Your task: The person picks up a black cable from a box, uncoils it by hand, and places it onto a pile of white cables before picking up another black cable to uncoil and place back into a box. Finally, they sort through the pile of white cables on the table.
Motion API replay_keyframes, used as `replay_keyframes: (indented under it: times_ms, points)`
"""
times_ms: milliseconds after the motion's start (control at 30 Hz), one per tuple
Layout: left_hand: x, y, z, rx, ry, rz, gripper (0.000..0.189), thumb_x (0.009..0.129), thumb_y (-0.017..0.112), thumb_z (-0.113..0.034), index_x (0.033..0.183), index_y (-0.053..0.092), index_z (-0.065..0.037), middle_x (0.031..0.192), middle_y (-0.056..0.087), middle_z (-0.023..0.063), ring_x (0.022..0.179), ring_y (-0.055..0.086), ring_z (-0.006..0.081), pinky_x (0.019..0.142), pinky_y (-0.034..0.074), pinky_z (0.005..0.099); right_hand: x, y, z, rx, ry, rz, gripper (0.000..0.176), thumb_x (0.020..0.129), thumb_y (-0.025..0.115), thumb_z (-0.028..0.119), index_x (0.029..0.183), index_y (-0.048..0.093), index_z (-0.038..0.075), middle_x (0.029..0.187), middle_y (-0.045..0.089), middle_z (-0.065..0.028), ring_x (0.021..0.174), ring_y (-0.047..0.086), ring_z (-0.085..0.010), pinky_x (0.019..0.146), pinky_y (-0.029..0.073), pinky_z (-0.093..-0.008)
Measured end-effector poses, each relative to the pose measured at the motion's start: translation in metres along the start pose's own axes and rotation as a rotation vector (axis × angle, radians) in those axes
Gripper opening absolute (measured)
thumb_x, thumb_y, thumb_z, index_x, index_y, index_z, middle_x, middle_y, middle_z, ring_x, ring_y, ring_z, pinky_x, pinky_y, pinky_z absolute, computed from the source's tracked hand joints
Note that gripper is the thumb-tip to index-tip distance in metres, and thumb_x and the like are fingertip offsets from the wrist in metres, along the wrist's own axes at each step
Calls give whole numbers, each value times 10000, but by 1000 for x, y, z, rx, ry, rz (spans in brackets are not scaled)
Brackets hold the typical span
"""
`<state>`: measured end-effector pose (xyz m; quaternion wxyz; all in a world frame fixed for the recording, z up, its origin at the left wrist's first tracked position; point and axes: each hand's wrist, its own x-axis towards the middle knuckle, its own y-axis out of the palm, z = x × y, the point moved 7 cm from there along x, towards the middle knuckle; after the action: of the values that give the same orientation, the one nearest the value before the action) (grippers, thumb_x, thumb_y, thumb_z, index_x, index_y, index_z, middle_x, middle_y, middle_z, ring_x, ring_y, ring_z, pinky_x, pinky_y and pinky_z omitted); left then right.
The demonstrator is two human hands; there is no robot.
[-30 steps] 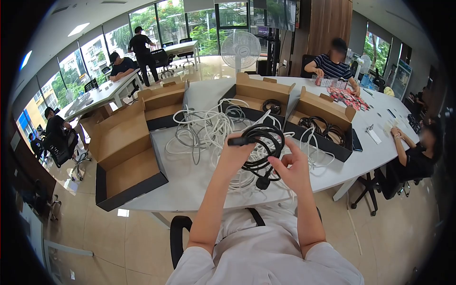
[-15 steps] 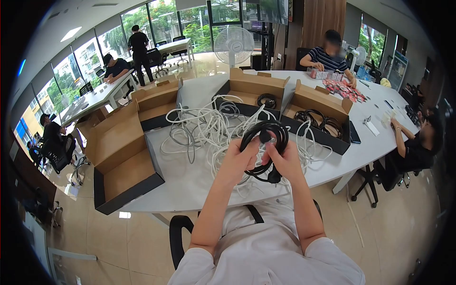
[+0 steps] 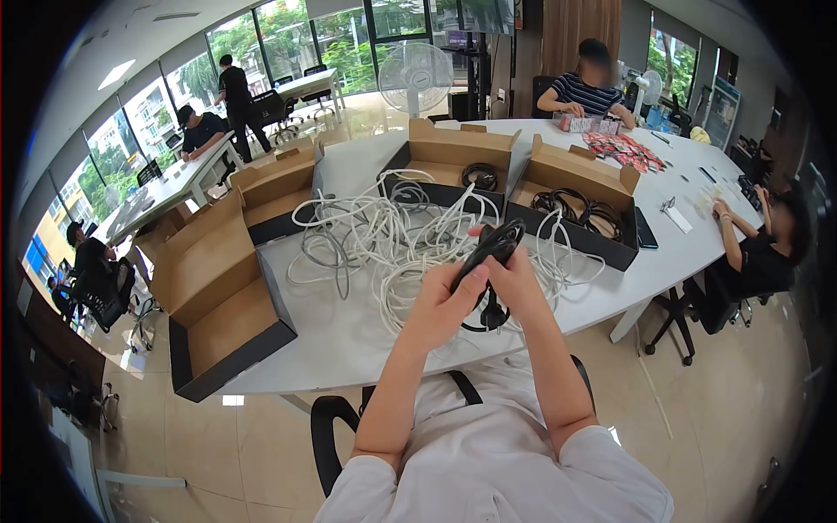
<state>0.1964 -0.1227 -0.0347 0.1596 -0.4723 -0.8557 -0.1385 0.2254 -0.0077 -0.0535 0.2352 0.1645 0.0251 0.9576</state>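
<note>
Both of my hands grip one coiled black cable (image 3: 500, 247) above the front part of the table. My left hand (image 3: 446, 301) is closed round the coil's left side, thumb on top. On the right side, my right hand (image 3: 516, 283) is wrapped round the same coil. A black plug (image 3: 493, 315) hangs below my fingers. Behind and under the hands lies a tangle of white and grey cables (image 3: 375, 227). One black coil (image 3: 480, 176) lies in the open box (image 3: 445, 193) at the back middle; more black cables (image 3: 580, 213) lie in the open box (image 3: 610, 248) to the right.
Two more open boxes stand at the left, one nearer (image 3: 235, 357) and one farther (image 3: 279, 218). A person (image 3: 586, 91) sits across the white table (image 3: 331, 349) by red packets (image 3: 623, 150). Another person (image 3: 767, 240) sits at the right. A white fan (image 3: 416, 78) stands behind.
The cable coil has turned from facing me to a narrower, slanted view, and its loops look squeezed together. My hands have shifted slightly. The whole view has moved a little.
</note>
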Motion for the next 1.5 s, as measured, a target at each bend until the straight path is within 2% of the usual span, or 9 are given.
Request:
replay_keyframes:
  times_ms: [267,367,500,700,800,900,1000,1133,1500]
  points:
    - [-5,1,8,76,-44,37,400,967,500,-364,676,459,-92,538,337,-86,459,271,11,406,184,220,11,-2,-39,140,232,119,193,809,632,109,977,558,49,778,542,2,695,508,-76,638,428,-240]
    - [-5,-16,15,-249,-145,-73,418,975,472,-370,645,396,-126,508,270,-91,420,216,29,402,166,229,3,1,-39,291,307,363,312,778,731,204,982,540,63,792,543,0,762,549,-112,705,463,-292]
    - [-9,-28,15,-527,-165,-53,448,988,395,-421,632,322,-159,464,193,-88,381,125,56,405,131,249,-5,-3,-12,692,185,538,298,840,705,259,1004,526,86,933,566,0,876,569,-115,786,477,-330]
    - [-10,-28,14,-645,-97,-19,462,992,345,-460,638,312,-167,443,174,-81,374,85,72,414,119,269,3,-27,-26,488,237,169,205,955,531,251,1097,513,106,1044,586,-63,896,611,-190,778,501,-320]
    - [-11,-33,10,-644,-24,-88,461,991,359,-452,638,314,-159,449,179,-76,382,97,71,411,118,274,-1,-20,-4,452,24,263,331,934,562,251,1207,467,90,1088,566,-65,941,600,-210,800,491,-325]
    - [-14,-45,0,-578,70,-205,460,990,377,-441,639,314,-150,455,183,-71,389,110,70,408,111,278,-18,-12,-2,405,71,404,676,844,691,248,1389,323,90,1129,509,-24,1021,516,-133,891,453,-326]
    - [-17,-50,-6,-461,128,-228,454,995,347,-453,650,308,-161,451,166,-76,386,87,76,416,123,284,-39,1,7,201,5,502,921,738,795,197,1455,231,74,1262,453,-60,1121,478,-168,958,426,-350]
    - [-19,-51,-8,-441,142,-265,454,994,354,-450,648,306,-160,452,169,-77,383,90,76,414,119,281,-41,2,7,-57,-53,426,821,759,754,47,1439,295,63,1331,429,-104,1094,523,-159,916,467,-321]
    - [-20,-65,-15,-491,179,-330,457,996,366,-429,640,304,-149,455,186,-67,378,113,71,404,119,274,-42,4,5,127,46,427,698,752,739,0,1355,393,58,1101,562,-76,1011,566,-139,870,496,-295]
